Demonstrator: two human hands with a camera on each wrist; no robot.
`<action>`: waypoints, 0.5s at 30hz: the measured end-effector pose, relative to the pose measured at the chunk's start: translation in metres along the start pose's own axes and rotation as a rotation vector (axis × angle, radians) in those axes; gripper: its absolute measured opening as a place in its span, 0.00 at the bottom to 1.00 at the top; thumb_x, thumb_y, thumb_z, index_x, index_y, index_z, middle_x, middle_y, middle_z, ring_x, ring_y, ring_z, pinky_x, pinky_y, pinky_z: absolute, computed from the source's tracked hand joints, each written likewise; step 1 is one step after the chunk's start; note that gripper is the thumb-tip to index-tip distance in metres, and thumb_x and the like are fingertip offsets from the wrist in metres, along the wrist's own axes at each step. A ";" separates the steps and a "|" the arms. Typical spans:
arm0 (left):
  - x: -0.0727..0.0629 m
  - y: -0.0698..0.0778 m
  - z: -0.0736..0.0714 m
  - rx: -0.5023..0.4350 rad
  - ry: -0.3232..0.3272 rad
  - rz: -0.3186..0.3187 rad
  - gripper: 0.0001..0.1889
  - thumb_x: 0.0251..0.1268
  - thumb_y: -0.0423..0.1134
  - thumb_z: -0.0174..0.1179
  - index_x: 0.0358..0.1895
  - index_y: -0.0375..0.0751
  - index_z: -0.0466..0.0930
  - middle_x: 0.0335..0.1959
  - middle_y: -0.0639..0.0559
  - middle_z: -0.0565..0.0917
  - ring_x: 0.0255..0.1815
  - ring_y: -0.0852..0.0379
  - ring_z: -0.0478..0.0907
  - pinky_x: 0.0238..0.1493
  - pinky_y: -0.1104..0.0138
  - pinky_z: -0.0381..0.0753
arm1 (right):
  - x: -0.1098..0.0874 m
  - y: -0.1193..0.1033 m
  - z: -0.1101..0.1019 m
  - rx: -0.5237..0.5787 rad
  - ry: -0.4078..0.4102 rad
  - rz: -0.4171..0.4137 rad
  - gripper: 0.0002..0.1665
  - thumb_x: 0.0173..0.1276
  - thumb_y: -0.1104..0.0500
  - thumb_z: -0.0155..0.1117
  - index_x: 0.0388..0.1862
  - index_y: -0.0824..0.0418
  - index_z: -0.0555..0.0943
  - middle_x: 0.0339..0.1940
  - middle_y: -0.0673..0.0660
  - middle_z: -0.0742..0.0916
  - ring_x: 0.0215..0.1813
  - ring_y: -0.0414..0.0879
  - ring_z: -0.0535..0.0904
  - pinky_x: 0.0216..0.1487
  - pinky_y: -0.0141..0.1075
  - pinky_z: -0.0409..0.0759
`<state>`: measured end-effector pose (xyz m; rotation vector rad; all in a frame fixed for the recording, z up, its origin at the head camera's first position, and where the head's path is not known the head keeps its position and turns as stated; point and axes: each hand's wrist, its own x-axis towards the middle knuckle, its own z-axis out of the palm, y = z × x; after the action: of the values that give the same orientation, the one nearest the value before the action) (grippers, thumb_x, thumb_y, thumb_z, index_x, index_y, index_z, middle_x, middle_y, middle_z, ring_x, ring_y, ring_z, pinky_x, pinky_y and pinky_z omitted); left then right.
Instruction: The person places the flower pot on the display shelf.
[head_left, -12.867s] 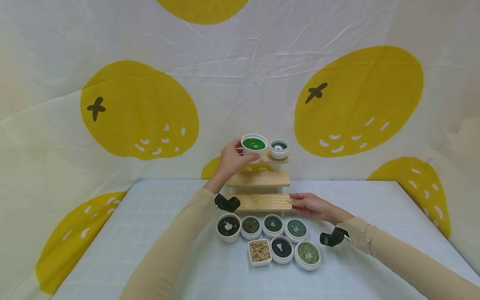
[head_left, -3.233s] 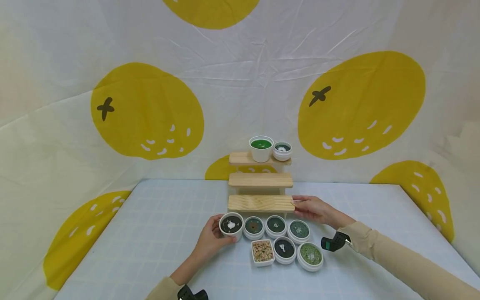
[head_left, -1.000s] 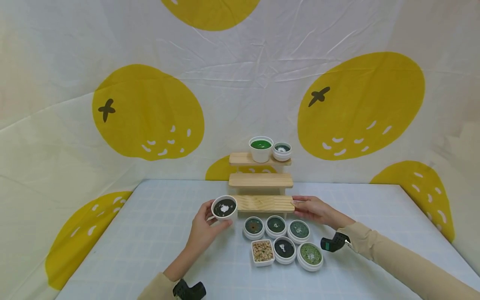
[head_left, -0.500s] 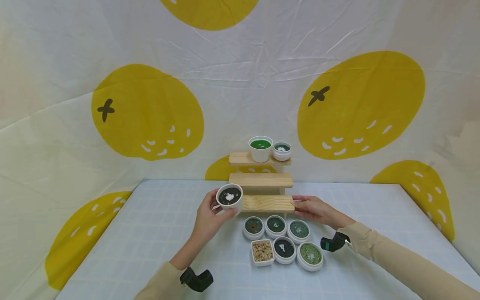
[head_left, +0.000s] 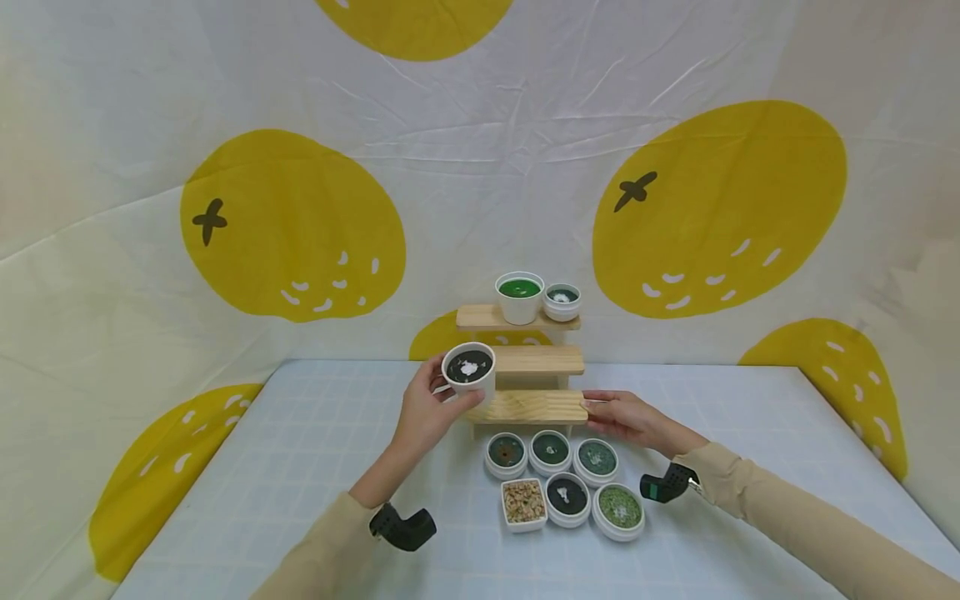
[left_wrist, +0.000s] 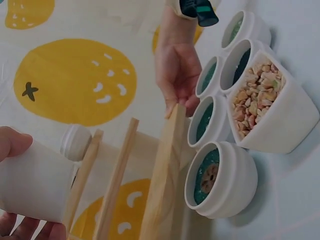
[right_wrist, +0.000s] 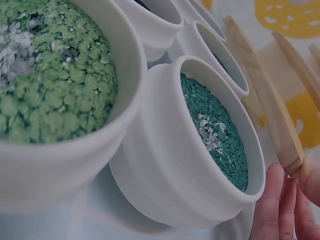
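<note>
My left hand (head_left: 423, 410) grips a white pot (head_left: 483, 383) with a dark fill and a white patch, fingers behind it and thumb across its front. The pot is raised at the left end of the middle shelf (head_left: 536, 361) of a three-tier wooden stand. In the left wrist view, the pot (left_wrist: 35, 182) shows as a smooth white wall between thumb and fingers. My right hand (head_left: 626, 417) pinches the right end of the bottom shelf (head_left: 532, 407). On the top shelf (head_left: 474, 317) stand a taller pot with green fill (head_left: 519, 302) and a small ribbed pot (head_left: 562, 304).
Before the stand, several round white pots, including a brown-centred one (head_left: 506, 454) and a light green one (head_left: 618, 508), cluster on the pale checked table (head_left: 240, 500). A square pot of pebbles (head_left: 523, 503) sits among them. A fruit-print cloth (head_left: 450, 192) hangs behind.
The green-filled pot was set on the top shelf and released. My left hand then took the dark-filled pot from the table, raising it toward the middle shelf. My right hand has stayed put.
</note>
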<state>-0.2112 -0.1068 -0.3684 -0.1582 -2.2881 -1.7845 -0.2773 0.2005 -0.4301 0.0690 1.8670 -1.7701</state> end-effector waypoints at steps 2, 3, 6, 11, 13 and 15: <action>0.003 0.005 0.001 -0.005 -0.001 -0.006 0.35 0.48 0.33 0.72 0.62 0.35 0.68 0.56 0.39 0.77 0.54 0.45 0.77 0.58 0.54 0.79 | 0.000 0.000 0.000 0.001 0.001 0.002 0.37 0.74 0.59 0.54 0.74 0.70 0.53 0.39 0.50 0.85 0.37 0.37 0.81 0.42 0.27 0.83; 0.004 0.007 0.002 -0.005 -0.003 -0.007 0.35 0.49 0.33 0.72 0.62 0.35 0.68 0.56 0.39 0.77 0.54 0.45 0.77 0.58 0.54 0.79 | -0.001 -0.001 0.000 0.001 0.002 0.003 0.37 0.73 0.59 0.54 0.74 0.70 0.53 0.39 0.50 0.85 0.38 0.37 0.81 0.42 0.27 0.83; 0.008 0.013 0.004 -0.008 -0.009 -0.014 0.36 0.49 0.33 0.72 0.63 0.36 0.67 0.56 0.40 0.77 0.54 0.46 0.77 0.59 0.55 0.79 | -0.001 -0.001 0.000 -0.003 0.006 0.003 0.37 0.73 0.58 0.54 0.74 0.70 0.54 0.39 0.50 0.85 0.38 0.37 0.81 0.42 0.27 0.83; 0.018 0.019 0.005 -0.013 -0.003 -0.006 0.36 0.49 0.33 0.72 0.63 0.35 0.67 0.56 0.40 0.76 0.54 0.45 0.77 0.59 0.55 0.79 | 0.001 0.000 -0.001 0.005 0.003 -0.002 0.37 0.73 0.59 0.54 0.74 0.71 0.54 0.39 0.51 0.85 0.38 0.38 0.81 0.41 0.27 0.83; 0.023 0.020 0.005 -0.012 0.003 0.000 0.36 0.49 0.33 0.72 0.63 0.35 0.67 0.56 0.40 0.76 0.54 0.45 0.77 0.59 0.55 0.79 | 0.002 0.001 -0.001 0.008 0.001 -0.002 0.37 0.73 0.59 0.55 0.74 0.71 0.53 0.39 0.51 0.85 0.39 0.38 0.81 0.41 0.27 0.83; 0.028 0.020 0.005 -0.010 0.010 0.003 0.35 0.49 0.34 0.72 0.63 0.35 0.67 0.56 0.40 0.76 0.53 0.45 0.77 0.58 0.55 0.79 | 0.002 0.001 -0.001 0.008 0.003 -0.002 0.37 0.73 0.59 0.55 0.74 0.71 0.54 0.39 0.51 0.85 0.39 0.38 0.81 0.41 0.27 0.83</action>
<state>-0.2343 -0.0990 -0.3440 -0.1548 -2.2715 -1.7913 -0.2786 0.2009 -0.4319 0.0720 1.8626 -1.7800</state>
